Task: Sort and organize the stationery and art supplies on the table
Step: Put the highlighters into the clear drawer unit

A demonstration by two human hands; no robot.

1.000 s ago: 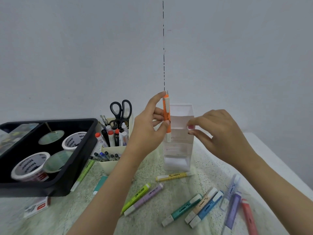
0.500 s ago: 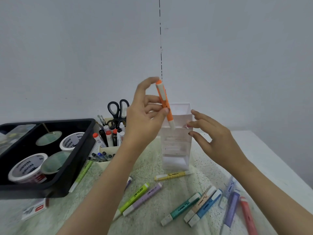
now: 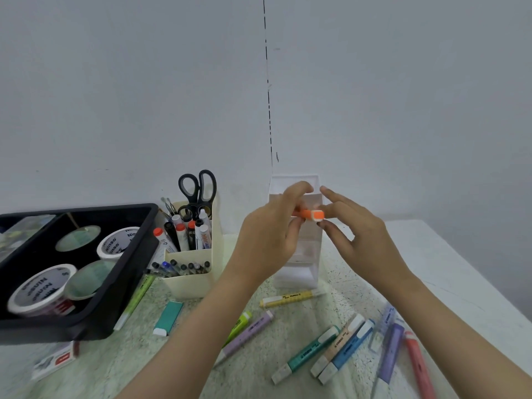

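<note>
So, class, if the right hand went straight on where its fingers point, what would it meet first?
Probably the orange highlighter in the left hand; the right hand seems nearly touching it, depth unclear.

Left hand (image 3: pixel 270 234) pinches orange highlighter (image 3: pixel 312 215); right hand (image 3: pixel 362 237) fingers spread.
</note>
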